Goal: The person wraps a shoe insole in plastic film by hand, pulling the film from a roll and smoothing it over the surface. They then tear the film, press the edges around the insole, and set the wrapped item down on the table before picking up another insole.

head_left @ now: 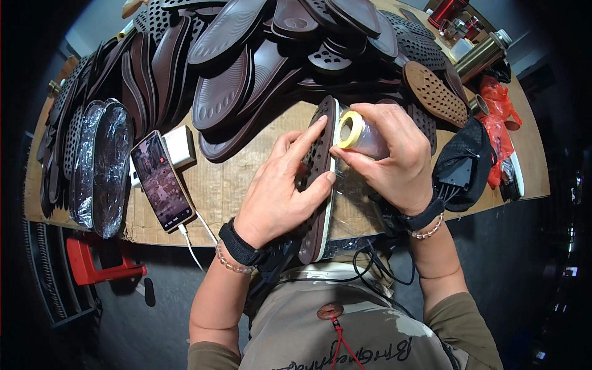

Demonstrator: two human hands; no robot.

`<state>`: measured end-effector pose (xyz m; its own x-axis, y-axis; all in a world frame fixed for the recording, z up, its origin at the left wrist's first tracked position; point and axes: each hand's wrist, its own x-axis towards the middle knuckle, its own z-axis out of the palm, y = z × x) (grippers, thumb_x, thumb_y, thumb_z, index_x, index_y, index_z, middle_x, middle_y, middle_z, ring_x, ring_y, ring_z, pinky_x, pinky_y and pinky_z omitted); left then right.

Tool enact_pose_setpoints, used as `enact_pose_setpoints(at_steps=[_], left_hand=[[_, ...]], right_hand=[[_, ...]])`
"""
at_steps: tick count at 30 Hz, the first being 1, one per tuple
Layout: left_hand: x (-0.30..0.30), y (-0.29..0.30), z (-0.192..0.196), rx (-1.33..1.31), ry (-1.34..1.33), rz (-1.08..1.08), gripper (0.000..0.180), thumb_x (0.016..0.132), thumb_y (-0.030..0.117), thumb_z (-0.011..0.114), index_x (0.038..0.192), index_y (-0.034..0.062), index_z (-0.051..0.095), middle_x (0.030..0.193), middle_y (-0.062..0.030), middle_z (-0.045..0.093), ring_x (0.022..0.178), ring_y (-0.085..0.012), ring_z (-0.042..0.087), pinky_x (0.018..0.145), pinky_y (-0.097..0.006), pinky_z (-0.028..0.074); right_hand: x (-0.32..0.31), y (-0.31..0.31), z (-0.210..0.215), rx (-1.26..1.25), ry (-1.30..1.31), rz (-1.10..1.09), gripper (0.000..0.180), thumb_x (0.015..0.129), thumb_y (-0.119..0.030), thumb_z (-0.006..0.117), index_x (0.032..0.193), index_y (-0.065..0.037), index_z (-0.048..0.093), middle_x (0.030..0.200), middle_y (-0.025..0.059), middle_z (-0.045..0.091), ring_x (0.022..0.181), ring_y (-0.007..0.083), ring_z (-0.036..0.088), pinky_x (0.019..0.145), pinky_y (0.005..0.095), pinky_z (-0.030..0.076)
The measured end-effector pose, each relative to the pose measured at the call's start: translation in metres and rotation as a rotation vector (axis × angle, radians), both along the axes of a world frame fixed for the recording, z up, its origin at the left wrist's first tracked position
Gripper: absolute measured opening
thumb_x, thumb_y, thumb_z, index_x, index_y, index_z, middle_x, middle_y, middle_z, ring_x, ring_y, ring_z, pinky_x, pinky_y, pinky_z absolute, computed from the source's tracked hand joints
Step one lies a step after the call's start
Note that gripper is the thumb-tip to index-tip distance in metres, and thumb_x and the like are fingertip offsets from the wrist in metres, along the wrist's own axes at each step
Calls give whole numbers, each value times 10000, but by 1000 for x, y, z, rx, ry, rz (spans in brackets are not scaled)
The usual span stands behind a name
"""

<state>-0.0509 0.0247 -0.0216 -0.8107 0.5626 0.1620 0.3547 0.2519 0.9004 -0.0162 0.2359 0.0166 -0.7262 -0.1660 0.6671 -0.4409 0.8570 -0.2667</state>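
Standing on edge in front of me is a stack of dark brown shoe soles (319,209), with a holed face on the left and a pale edge on the right. My left hand (271,188) grips it from the left, its index finger along the top part and its thumb across the edge. In my right hand (401,157) is a roll of clear plastic film (372,140) with a yellow core end, held close against the soles' right side. Some film shows below the roll; how far it goes round the soles I cannot tell.
Brown soles (234,80) are heaped across the back, with a tan sole (436,92) at right. Film-wrapped soles (102,166), a cabled phone (161,179) and a white block (180,148) lie left. A black bag (465,160) and metal flask (484,57) are at right.
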Motion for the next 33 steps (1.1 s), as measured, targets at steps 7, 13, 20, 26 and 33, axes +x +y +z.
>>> enact_pose_setpoints(at_steps=[7,13,20,26,33], left_hand=[[-7,2,7,-30,-115,13,693,878,237,751,1520,139,507,1325,-116,603,921,-184,587,859,-328,536],[-24,9,5,-58,11,15,731,846,263,769,1499,141,464,1316,-142,627,779,-199,675,744,-335,556],[-52,9,-3,-37,291,-148,885,829,262,730,1645,213,392,1520,-184,583,901,-289,714,824,-355,574],[-41,15,11,-65,174,-150,692,864,247,681,1529,155,516,1399,-162,648,943,-287,673,816,-362,538],[-37,16,4,-15,173,-99,613,883,243,666,1474,140,541,1295,-125,681,852,-259,637,777,-348,518]], right_hand=[[0,-2,0,-75,-96,-26,532,702,-151,953,1154,-19,707,1054,148,729,951,338,716,840,389,572],[2,-2,-3,-63,-104,-35,513,747,-207,917,1166,-30,680,1067,155,704,951,372,705,816,428,578],[3,-5,-1,-31,-110,-68,524,804,-277,891,1205,-26,667,1092,164,709,983,374,709,834,432,581],[-1,7,-3,-34,-198,-7,546,873,-362,836,1255,-24,641,1082,179,691,992,394,687,856,455,560],[-1,14,2,-27,-276,104,508,942,-303,756,1327,-15,590,1121,208,645,1038,427,654,878,481,545]])
